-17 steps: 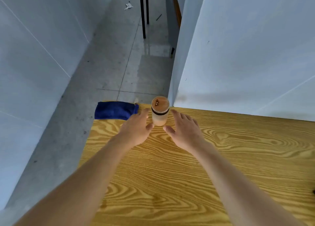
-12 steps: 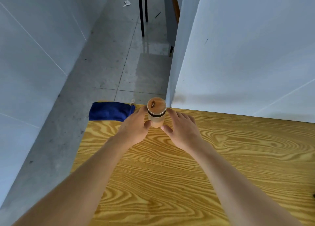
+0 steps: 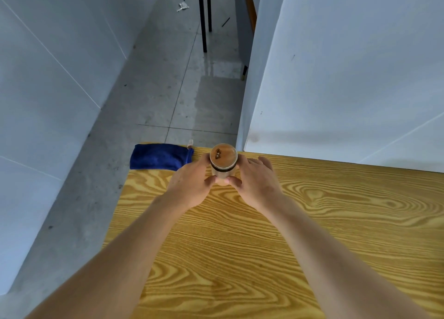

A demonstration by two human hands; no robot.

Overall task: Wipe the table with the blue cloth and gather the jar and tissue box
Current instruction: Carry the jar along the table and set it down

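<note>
A frosted jar [image 3: 223, 161] with a round wooden lid stands upright near the far edge of the wooden table [image 3: 312, 222]. My left hand [image 3: 192, 182] wraps its left side and my right hand [image 3: 255, 181] wraps its right side, both thumbs meeting on the near face. The folded blue cloth [image 3: 160, 156] lies on the table's far left corner, just left of my left hand, overhanging the edge. No tissue box is in view.
A white wall panel [image 3: 348, 78] rises right behind the table's far edge. Grey tiled floor [image 3: 168, 90] lies beyond and to the left, with black chair legs [image 3: 204, 18] and a paper scrap [image 3: 183, 6] far back.
Both hands have closed in from either side of the jar and now clasp it. The jar has not visibly shifted on the table.
</note>
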